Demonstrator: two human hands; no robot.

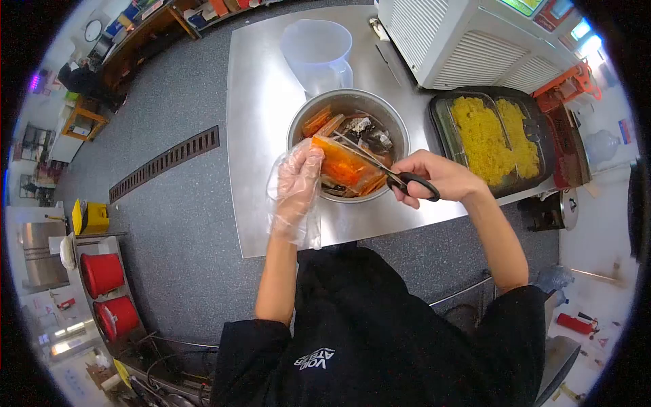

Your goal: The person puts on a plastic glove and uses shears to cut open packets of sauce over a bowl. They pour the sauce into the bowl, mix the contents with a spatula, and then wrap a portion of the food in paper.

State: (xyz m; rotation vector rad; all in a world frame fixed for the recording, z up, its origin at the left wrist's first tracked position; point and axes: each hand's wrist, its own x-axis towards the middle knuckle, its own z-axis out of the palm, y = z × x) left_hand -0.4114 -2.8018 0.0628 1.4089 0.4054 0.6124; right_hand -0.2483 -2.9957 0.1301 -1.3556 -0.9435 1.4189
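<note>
My left hand (296, 178), in a clear plastic glove, grips one side of a clear packet (344, 167) with orange-red contents. Bare, my right hand (434, 178) has its fingers in the black handles of a pair of scissors (415, 184). The scissor blades lie along the packet's upper edge. Both hands are over a round metal pot (401, 122) on the steel table. More orange packets (317, 122) and silvery and dark wrappers (369, 133) lie inside the pot; the held packet hides part of them.
Behind the pot stands a translucent plastic jug (317, 51). A knife (389, 62) lies on the steel table (261, 102) near a large white machine (461, 41). At right, a dark tray (444, 125) holds yellow food. Red buckets (105, 275) are at far left; a person (88, 80) is in the background.
</note>
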